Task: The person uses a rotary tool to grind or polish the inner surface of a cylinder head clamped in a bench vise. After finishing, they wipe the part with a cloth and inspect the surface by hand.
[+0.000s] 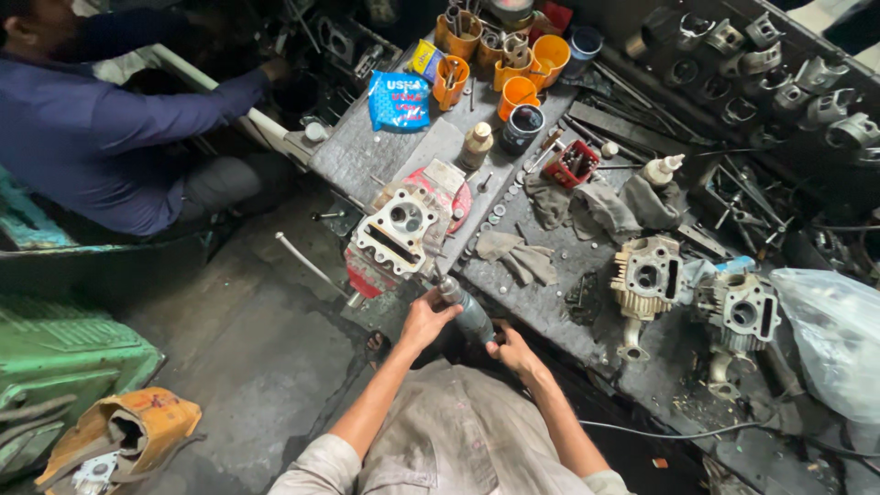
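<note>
Gripping a handheld power tool (465,312) with both hands, the person is pressing its tip toward a cylinder head (401,231) clamped in a red bench vise (371,270) at the workbench (550,302) edge. The left hand (423,321) is closing around the tool's front, and the right hand (513,351) is wrapping its rear. Two more cylinder heads (647,275) are sitting further right, near grey rags (519,257). Another person's blue sleeve (183,110) is reaching in at upper left.

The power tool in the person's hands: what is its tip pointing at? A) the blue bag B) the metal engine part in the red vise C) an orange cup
B: both hands grip the power tool, aimed at the engine part clamped in the red vise.
</note>
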